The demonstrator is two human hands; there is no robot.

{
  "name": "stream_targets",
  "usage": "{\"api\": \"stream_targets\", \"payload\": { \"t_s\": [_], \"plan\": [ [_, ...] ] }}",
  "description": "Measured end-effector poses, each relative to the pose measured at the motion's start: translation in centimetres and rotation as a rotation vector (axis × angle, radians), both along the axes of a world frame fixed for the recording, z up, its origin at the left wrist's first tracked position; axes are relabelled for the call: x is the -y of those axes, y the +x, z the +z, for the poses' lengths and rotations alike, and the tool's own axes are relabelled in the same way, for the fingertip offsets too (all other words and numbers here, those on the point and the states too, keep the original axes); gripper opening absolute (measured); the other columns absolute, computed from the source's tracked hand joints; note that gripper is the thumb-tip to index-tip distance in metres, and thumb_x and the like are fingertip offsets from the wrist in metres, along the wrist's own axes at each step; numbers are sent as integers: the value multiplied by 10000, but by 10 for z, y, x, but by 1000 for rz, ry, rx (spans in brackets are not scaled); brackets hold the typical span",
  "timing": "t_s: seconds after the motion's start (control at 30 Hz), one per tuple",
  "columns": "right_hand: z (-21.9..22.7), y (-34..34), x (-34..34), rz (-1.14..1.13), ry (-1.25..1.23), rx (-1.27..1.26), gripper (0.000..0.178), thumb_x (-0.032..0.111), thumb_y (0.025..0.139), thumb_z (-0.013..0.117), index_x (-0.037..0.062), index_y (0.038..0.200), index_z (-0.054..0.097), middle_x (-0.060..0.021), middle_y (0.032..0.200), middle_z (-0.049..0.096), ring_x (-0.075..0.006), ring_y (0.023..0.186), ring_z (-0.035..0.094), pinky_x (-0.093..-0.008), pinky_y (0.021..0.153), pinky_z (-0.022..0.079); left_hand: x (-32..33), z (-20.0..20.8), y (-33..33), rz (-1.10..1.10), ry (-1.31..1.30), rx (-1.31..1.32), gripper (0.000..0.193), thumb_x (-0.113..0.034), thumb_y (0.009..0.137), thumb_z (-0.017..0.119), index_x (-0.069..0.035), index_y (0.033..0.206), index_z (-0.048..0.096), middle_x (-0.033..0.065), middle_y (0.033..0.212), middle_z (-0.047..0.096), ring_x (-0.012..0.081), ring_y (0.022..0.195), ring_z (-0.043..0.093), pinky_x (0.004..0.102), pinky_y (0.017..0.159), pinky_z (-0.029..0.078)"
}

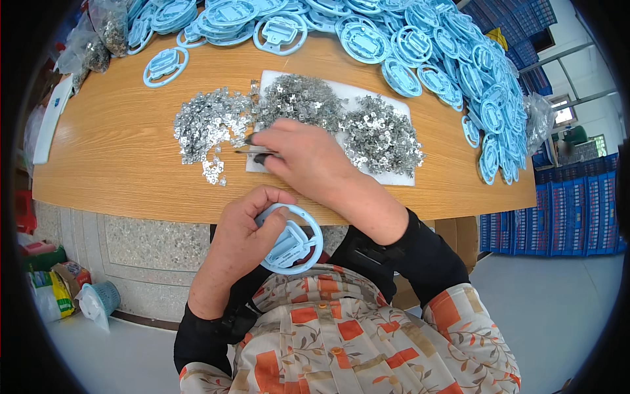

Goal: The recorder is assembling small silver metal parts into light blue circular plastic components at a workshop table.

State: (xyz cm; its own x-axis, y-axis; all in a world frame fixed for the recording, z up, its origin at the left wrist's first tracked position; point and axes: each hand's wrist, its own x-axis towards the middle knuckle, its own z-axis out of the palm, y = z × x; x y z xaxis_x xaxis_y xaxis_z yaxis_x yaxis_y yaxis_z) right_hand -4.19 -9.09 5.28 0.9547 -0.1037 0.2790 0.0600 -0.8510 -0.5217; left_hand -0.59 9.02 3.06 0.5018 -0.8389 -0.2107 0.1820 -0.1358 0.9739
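My left hand (251, 226) grips a light-blue plastic steering-wheel-shaped part (292, 248) by its rim, below the table's front edge. The part has a raised box-like middle inside a round ring. Over the table, my right hand (305, 156) is closed on slim metal tweezers (251, 152), with dark covers on some fingertips. The tweezers point left toward a loose pile of small flat metal pieces (209, 125). Whether a piece sits between their tips is too small to tell. Two more heaps, one of metal clips (298, 97) and one of shiny clips (380, 141), lie behind and beside my right hand.
Under the clip heaps is a white foam sheet (394, 178) on the wooden table (105, 151). Many blue wheel parts (364, 39) are piled along the back and right; a single wheel part (165, 67) lies apart. Bags (108, 26) of small parts stand back left.
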Motion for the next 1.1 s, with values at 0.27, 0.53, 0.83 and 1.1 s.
{"api": "stream_targets", "payload": {
  "t_s": [0.27, 0.53, 0.83, 1.1],
  "plan": [
    [-4, 14, 2, 44, 105, 85, 120, 80, 794, 660, 35, 905, 649, -81, 790, 625, -245, 688, 630, -361, 622, 499, 1, -5, 0, 75, -55, -62, 224, -104, 972, 562, 8, 1161, 604, 42, 906, 675, 48, 792, 592, 228, 694, 484],
    [12, -32, -16, -251, 654, -41, 101, 28, 811, 669, 19, 836, 571, 40, 751, 514, -42, 679, 446, -225, 605, 392, 17, -10, 6, 224, -123, 32, 310, -168, 1002, 564, 23, 1246, 565, 50, 904, 659, 64, 806, 579, 236, 699, 471],
    [8, -61, 1, -154, 613, 39, 126, 34, 797, 662, -2, 900, 599, 2, 807, 531, -66, 698, 471, -234, 613, 401, 19, 7, 6, 133, -91, 149, 239, -198, 1013, 558, 2, 1103, 652, -11, 846, 646, 39, 772, 536, 226, 676, 460],
    [28, -77, 4, -222, 473, -111, 155, 57, 742, 664, -4, 856, 577, 21, 717, 491, -61, 668, 431, -233, 600, 380, 31, 21, -3, 3, -16, 479, 226, -181, 979, 582, 27, 1023, 657, 65, 696, 627, 71, 661, 549, 283, 604, 452]
  ]
}}
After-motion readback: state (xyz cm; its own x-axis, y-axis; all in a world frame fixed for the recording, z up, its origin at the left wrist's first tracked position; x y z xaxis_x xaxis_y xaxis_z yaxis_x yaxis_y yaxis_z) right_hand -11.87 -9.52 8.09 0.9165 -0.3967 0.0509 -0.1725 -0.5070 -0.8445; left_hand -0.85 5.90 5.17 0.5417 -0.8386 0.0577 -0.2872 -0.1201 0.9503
